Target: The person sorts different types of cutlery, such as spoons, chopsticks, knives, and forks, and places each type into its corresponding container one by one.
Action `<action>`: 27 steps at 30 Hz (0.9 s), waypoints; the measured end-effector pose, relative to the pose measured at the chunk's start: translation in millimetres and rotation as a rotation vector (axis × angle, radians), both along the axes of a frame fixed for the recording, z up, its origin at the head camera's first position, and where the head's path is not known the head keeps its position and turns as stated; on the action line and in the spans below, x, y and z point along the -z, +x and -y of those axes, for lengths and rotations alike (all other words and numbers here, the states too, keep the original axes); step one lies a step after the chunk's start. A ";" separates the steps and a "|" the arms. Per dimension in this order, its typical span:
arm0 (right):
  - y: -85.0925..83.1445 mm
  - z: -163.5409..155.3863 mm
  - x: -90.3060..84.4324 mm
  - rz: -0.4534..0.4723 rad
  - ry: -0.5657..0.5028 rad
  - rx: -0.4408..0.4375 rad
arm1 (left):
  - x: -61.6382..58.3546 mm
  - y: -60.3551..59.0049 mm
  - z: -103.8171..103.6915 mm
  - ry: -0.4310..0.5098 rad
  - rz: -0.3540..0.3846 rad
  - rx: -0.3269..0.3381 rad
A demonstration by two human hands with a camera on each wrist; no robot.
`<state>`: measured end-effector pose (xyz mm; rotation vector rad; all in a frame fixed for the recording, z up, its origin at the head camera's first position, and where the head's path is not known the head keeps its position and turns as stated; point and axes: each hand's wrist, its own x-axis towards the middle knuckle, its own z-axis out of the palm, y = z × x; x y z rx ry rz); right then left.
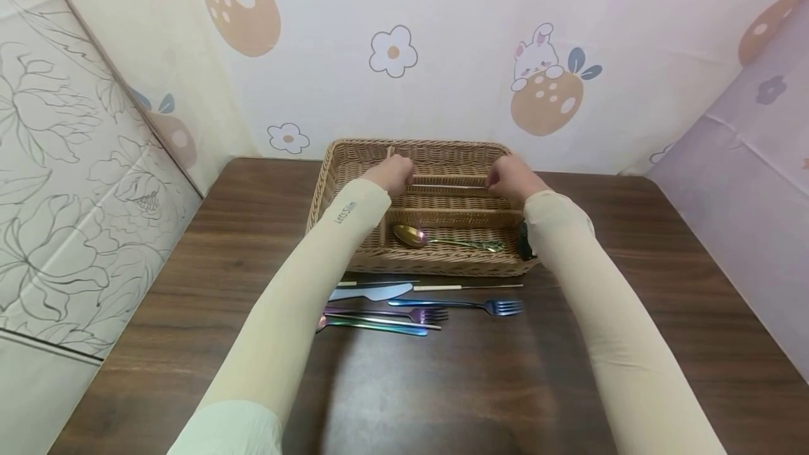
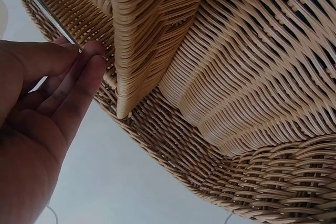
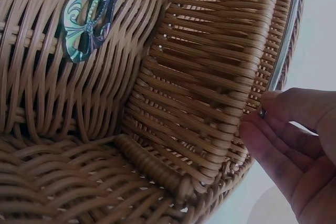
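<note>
A wicker basket (image 1: 442, 267) with several compartments stands at the back of the table. My left hand (image 1: 393, 173) and right hand (image 1: 513, 177) are above its middle part, holding a thin silver metal stick (image 1: 451, 187) crosswise between them. In the left wrist view, thumb and fingertips pinch one end of the stick (image 2: 44, 9). The right wrist view has the other end of the stick (image 3: 286, 40) pinched the same way. A gold spoon (image 1: 411, 235) lies in the front compartment; its ornate handle (image 3: 86, 24) appears in the right wrist view.
In front of the basket lie a blue fork (image 1: 502, 307), a purple fork (image 1: 426, 315), a knife (image 1: 385, 292), a white-handled stick (image 1: 442, 288) and other slim cutlery. Wicker dividers (image 1: 455, 216) rise between the compartments. A patterned wall covering (image 1: 442, 104) hangs right behind the basket.
</note>
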<state>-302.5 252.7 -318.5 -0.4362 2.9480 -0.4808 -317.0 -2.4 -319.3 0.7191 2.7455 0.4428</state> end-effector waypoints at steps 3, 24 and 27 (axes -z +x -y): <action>-2.6 1.8 1.8 0.009 0.007 -0.004 | 6.7 -7.5 1.2 0.005 -0.002 0.002; -13.8 -0.1 11.8 0.009 0.093 -0.081 | 9.2 -6.4 -6.9 -0.128 0.042 0.026; -13.6 -0.7 13.3 0.045 0.089 -0.058 | 10.2 -8.4 -11.0 -0.152 0.070 0.020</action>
